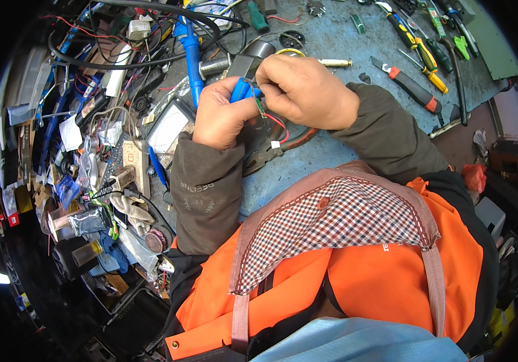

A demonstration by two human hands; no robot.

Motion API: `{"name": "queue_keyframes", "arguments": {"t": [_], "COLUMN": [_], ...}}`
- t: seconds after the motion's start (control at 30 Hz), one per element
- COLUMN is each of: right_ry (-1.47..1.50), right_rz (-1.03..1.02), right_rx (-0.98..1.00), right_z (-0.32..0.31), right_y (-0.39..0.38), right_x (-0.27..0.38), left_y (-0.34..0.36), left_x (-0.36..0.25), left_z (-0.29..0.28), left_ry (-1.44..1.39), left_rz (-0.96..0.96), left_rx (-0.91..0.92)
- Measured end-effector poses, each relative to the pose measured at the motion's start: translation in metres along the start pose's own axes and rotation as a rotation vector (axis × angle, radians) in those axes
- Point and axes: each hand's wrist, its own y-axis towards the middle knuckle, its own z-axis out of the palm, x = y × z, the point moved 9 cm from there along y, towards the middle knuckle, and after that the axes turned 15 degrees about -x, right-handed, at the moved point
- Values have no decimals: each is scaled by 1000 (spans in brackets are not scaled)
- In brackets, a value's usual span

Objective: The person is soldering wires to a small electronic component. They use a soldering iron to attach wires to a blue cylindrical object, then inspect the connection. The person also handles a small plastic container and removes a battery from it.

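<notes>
Dark olive-brown sleeves (208, 208), the one left of centre bearing faint print (199, 186); an orange-and-black jacket (404, 283) across the lower middle; over it, a checked bib (361, 214) with stitched brown edging (242, 259), round button (323, 203) and narrow straps (433, 283); a brass-coloured snap (175, 346) at lower left; light blue fabric (361, 345) at the bottom edge.

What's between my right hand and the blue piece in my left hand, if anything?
Nothing bulky: your right hand is close beside the blue piece in your left hand. A narrow green strip shows where they come together; whether it blocks you is unclear.
</notes>
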Motion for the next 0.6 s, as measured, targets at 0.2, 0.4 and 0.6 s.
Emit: {"name": "queue_keyframes", "arguments": {"t": [0.2,0.4,0.6], "right_ry": [117,169,330], "right_rz": [163,314,551], "right_rx": [10,29,42], "right_z": [8,9,15], "right_y": [-6,-9,-15], "right_x": [-15,-23,-33], "left_y": [-1,-1,-1], "left_x": [0,-1,0], "left_z": [2,2,4], "left_ry": [-22,-25,-32], "left_rz": [5,14,21], "left_rx": [-13,13,24]}}
